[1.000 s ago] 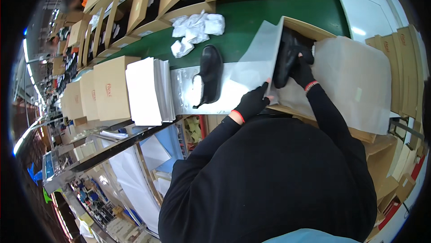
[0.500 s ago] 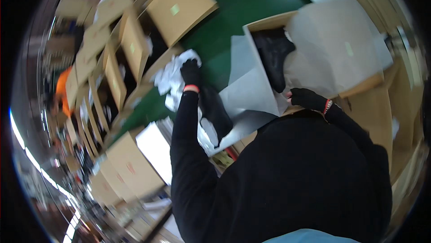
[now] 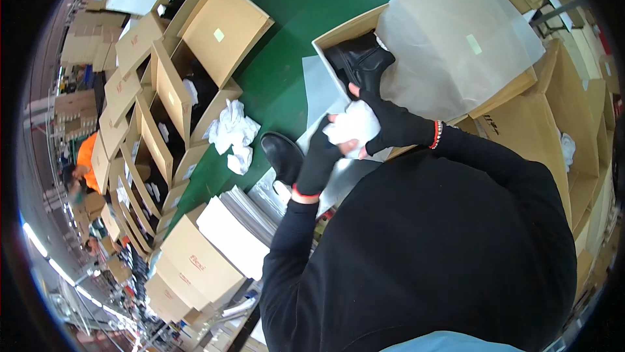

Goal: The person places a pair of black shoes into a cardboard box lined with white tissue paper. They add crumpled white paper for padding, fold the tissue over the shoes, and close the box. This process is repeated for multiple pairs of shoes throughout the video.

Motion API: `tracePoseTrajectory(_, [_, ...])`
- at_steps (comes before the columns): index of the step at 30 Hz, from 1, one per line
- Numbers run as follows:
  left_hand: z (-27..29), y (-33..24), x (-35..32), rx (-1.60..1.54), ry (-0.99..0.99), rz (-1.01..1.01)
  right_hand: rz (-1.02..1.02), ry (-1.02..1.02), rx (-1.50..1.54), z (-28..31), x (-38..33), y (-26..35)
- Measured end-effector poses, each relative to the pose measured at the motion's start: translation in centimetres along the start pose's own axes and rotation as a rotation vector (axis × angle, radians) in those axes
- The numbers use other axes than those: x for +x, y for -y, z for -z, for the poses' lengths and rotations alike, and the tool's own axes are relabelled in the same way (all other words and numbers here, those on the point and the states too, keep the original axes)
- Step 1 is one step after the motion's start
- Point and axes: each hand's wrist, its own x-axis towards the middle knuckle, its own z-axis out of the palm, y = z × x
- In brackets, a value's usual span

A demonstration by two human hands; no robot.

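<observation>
Both gloved hands, the left hand point(image 3: 320, 157) and the right hand point(image 3: 394, 127), clutch a wad of white paper point(image 3: 351, 125) between them, just above the green bench point(image 3: 286, 59); a black shoe point(image 3: 282, 155) lies beside the left hand; beyond, another black shoe point(image 3: 360, 60) sits in an open cardboard box point(image 3: 338, 33) lined with tissue sheet point(image 3: 456, 40).

Left hand point(image 3: 317, 160), right hand point(image 3: 390, 124) clutch white paper wad point(image 3: 351, 125); black shoe point(image 3: 283, 155) beside.

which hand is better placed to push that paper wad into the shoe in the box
Probably the right hand. It grips the white paper wad and lies beside the black shoe in the open box. The left hand also holds the wad but sits farther back, nearer the loose shoe.
</observation>
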Motion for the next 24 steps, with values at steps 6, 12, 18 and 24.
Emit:
tracePoseTrajectory(6, [-4.4,2.2,0.2,0.944,-0.331,-0.596,-0.096,0.286,-0.203,2.1,-0.7,-2.4])
tracePoseTrajectory(12, [-7.9,3.0,2.1,1.072,-0.051,-0.443,-0.171,0.541,-0.095,6.9,-0.4,-4.3])
tracePoseTrajectory(18, [-9.6,8.8,4.2,1.298,-0.132,-0.515,0.250,0.387,-0.745,11.0,4.2,-11.3])
tracePoseTrajectory(24, [-10.4,10.7,4.1,1.639,-0.081,-0.177,0.358,0.270,-1.048,10.6,7.6,-14.1])
